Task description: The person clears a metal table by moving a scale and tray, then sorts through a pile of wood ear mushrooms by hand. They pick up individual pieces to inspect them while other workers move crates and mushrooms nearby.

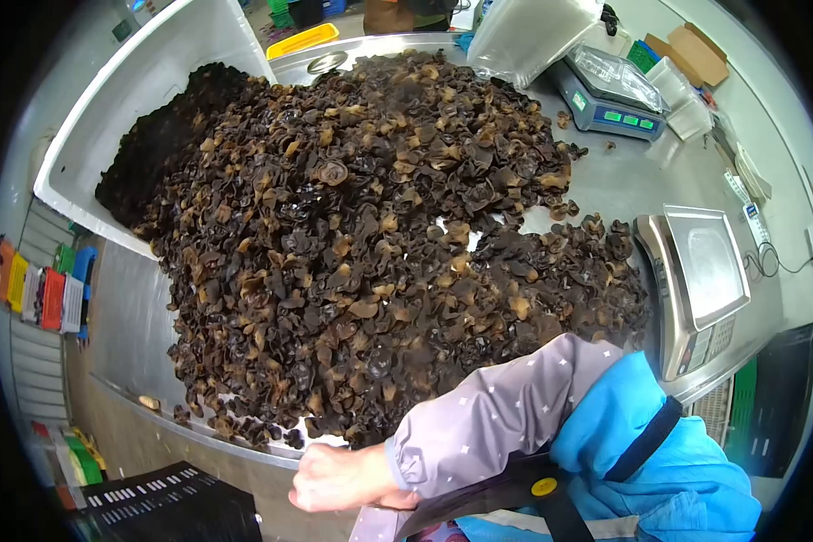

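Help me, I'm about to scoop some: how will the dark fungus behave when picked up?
The dark fungus will probably feel floppy, as its pieces look thin and curled. It may be slippery, since some surfaces shine. Loose bits will likely tumble off, as the heap is unbound and strays lie near the blue scale.

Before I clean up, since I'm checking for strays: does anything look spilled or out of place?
Two things, mildly. A few brown pieces lie apart from the heap, beside the blue scale, as if strayed. A tan object, unlike those pieces, sits alone near the metal table's near-left edge.
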Motion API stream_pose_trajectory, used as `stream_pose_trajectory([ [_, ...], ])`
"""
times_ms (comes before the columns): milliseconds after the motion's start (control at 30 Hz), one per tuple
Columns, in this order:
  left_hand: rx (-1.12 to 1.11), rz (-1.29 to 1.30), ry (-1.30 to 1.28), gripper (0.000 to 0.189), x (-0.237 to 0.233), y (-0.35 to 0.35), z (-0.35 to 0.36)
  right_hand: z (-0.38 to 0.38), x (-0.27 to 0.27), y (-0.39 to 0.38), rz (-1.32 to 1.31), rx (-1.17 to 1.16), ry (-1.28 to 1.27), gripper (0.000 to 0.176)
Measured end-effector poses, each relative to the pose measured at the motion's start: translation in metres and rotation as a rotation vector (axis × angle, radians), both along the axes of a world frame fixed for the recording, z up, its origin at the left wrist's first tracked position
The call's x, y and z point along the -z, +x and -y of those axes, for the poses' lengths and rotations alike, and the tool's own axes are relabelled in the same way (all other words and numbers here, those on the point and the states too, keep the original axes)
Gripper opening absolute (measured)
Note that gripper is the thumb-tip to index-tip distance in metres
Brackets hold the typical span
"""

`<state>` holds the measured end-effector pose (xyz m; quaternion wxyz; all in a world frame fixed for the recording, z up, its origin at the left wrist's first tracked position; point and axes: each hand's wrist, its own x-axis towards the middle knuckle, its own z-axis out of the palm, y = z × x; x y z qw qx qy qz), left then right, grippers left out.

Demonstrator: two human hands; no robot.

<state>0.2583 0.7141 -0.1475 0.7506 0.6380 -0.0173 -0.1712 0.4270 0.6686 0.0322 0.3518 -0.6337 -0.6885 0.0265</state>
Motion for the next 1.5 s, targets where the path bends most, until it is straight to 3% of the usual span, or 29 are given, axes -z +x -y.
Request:
stream_pose_trajectory([
  [33, 0.021, 0.077, 0.083, 0.058, 0.002, -0.003, -0.002, -0.001, 0.019, 0.002, -0.168, 0.082, 0.284, 0.032],
  [67, 0.025, 0.080, 0.017, 0.058, 0.005, -0.002, -0.001, 0.007, 0.016, 0.014, -0.196, 0.094, 0.161, 0.039],
  [100, -0.020, -0.285, -0.471, 0.055, -0.024, 0.018, 0.003, 0.026, 0.000, 0.035, -0.567, 0.017, -0.205, 0.036],
  [133, -0.067, -0.652, -0.957, 0.053, -0.051, 0.042, 0.008, 0.034, 0.014, 0.051, -0.270, 0.102, -0.171, 0.026],
  [167, -0.019, -0.595, -1.102, 0.047, -0.053, 0.047, 0.014, 0.051, -0.003, 0.075, -0.172, 0.246, -0.396, 0.026],
  [200, -0.014, -0.578, -1.080, 0.046, -0.055, 0.049, 0.015, 0.070, 0.005, 0.097, -0.136, 0.385, -0.274, 0.026],
  [300, -0.015, -0.598, -1.099, 0.045, -0.058, 0.052, 0.016, 0.133, -0.006, 0.179, -0.012, 0.858, -0.439, 0.038],
  [367, -0.012, -0.613, -1.081, 0.045, -0.059, 0.053, 0.015, 0.187, 0.010, 0.235, 0.125, 1.136, -0.157, 0.048],
  [467, -0.035, -0.641, -1.070, 0.044, -0.062, 0.052, 0.015, 0.251, 0.041, 0.274, 0.123, 1.544, -0.276, 0.065],
  [533, -0.029, -0.632, -1.068, 0.043, -0.061, 0.052, 0.015, 0.247, 0.043, 0.247, -0.087, 1.297, -0.509, 0.063],
  [600, -0.015, -0.633, -1.072, 0.043, -0.060, 0.053, 0.014, 0.242, 0.024, 0.218, -0.273, 0.846, -0.639, 0.060],
  [667, -0.057, -0.676, -1.035, 0.043, -0.064, 0.052, 0.013, 0.249, 0.051, 0.189, -0.602, 0.503, -0.622, 0.056],
  [733, -0.052, -0.673, -0.998, 0.043, -0.061, 0.052, 0.013, 0.250, 0.025, 0.138, -0.144, 0.499, -0.826, 0.052],
  [800, -0.061, -0.674, -0.964, 0.043, -0.049, 0.045, 0.012, 0.261, 0.016, 0.125, -0.225, 0.438, -0.749, 0.057],
  [833, -0.147, -0.702, -0.934, 0.035, -0.086, 0.058, 0.025, 0.265, 0.006, 0.125, -0.421, 0.360, -0.725, 0.053],
  [867, -0.145, -0.703, -0.930, 0.035, -0.082, 0.056, 0.023, 0.273, 0.003, 0.125, -0.571, 0.350, -0.673, 0.050],
  [933, -0.067, -0.671, -0.905, 0.046, -0.073, 0.053, 0.019, 0.287, -0.017, 0.135, -0.702, 0.438, -0.740, 0.049],
  [1000, -0.079, -0.674, -0.898, 0.045, -0.075, 0.053, 0.019, 0.303, -0.024, 0.153, -0.718, 0.651, -0.765, 0.048],
  [1067, -0.091, -0.675, -0.891, 0.044, -0.075, 0.053, 0.020, 0.331, -0.004, 0.176, -0.599, 0.896, -0.657, 0.049],
  [1133, -0.092, -0.659, -0.898, 0.044, -0.075, 0.053, 0.020, 0.362, 0.030, 0.197, -0.649, 1.194, -0.487, 0.048],
  [1200, -0.106, -0.661, -0.914, 0.044, -0.075, 0.052, 0.023, 0.377, 0.052, 0.218, -1.106, 1.314, -0.504, 0.050],
  [1233, -0.120, -0.667, -0.930, 0.044, -0.076, 0.052, 0.024, 0.370, 0.057, 0.216, -1.304, 1.298, -0.287, 0.056],
  [1300, -0.122, -0.670, -0.930, 0.044, -0.076, 0.052, 0.025, 0.343, 0.070, 0.230, -1.482, 1.230, -0.177, 0.069],
  [1333, -0.128, -0.674, -0.925, 0.044, -0.076, 0.052, 0.025, 0.314, 0.058, 0.229, -1.464, 1.300, -0.222, 0.056],
  [1367, -0.123, -0.676, -0.917, 0.044, -0.076, 0.052, 0.024, 0.318, 0.135, 0.261, -1.505, 1.118, -0.008, 0.051],
  [1400, -0.123, -0.674, -0.917, 0.045, -0.076, 0.052, 0.023, 0.283, 0.092, 0.251, -1.571, 1.249, -0.039, 0.048],
  [1433, -0.122, -0.671, -0.918, 0.045, -0.076, 0.053, 0.023, 0.269, 0.094, 0.254, -1.590, 1.179, 0.052, 0.052],
  [1467, -0.117, -0.671, -0.909, 0.045, -0.076, 0.052, 0.022, 0.266, 0.134, 0.269, -1.591, 1.108, 0.141, 0.071],
  [1500, -0.128, -0.675, -0.900, 0.046, -0.075, 0.051, 0.022, 0.257, 0.133, 0.268, -1.468, 1.226, -0.032, 0.083],
])
